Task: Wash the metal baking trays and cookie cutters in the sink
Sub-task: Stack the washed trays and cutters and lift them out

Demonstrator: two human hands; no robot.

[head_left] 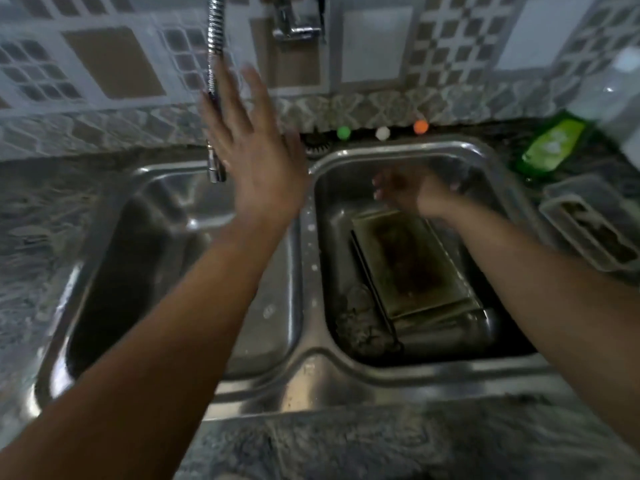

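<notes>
Head view: your left hand is spread flat, raised beside the coiled chrome spray faucet, holding nothing. Your right hand is blurred; its grip cannot be determined. The stained rectangular metal baking tray lies in the right stainless sink basin, still soiled. Washing appears barely begun; no cookie cutters are discernible.

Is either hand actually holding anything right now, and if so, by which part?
The left hand is spread open by the hanging faucet hose, no grip on it. The right hand, over the baking tray, is too blurred to tell.
</notes>
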